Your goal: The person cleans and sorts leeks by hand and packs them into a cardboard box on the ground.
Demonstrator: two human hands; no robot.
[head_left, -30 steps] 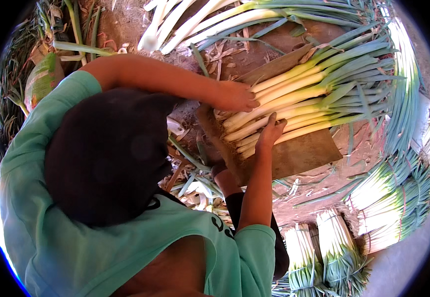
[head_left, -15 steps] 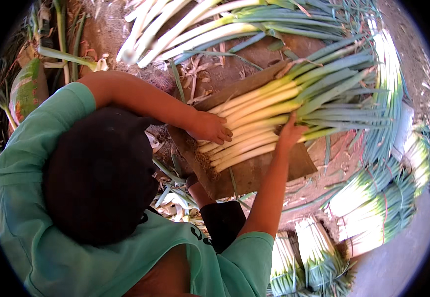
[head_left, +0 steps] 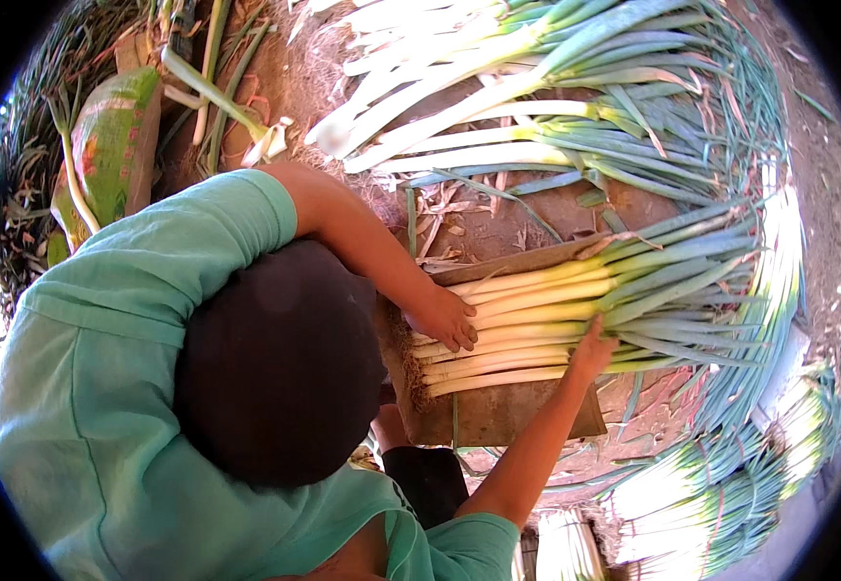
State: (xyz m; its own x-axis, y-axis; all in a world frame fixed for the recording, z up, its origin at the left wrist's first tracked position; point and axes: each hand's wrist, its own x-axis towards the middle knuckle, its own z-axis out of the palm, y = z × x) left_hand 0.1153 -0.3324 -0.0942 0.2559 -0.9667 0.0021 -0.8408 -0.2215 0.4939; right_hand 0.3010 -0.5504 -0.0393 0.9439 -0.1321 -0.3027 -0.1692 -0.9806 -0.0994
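A row of large green onions lies on a brown board, roots to the left, green tops to the right. Across the white stalks near their roots rests my left hand, open, its fingers slightly bent. My right hand closes over the near side of the row, where white turns to green; part of its fingers is hidden. Both arms come out of green sleeves. A large dark rounded form, perhaps my knee, sits between them and covers part of the ground.
Loose green onions lie in a heap beyond the board. Tied bundles stand at the lower right. At the upper left are a green and brown sack and a stray onion stalk. Dry peelings litter the ground.
The view has shifted, so the board and onions appear lower in it and more of the far heap shows. Both hands keep about the same places on the row.
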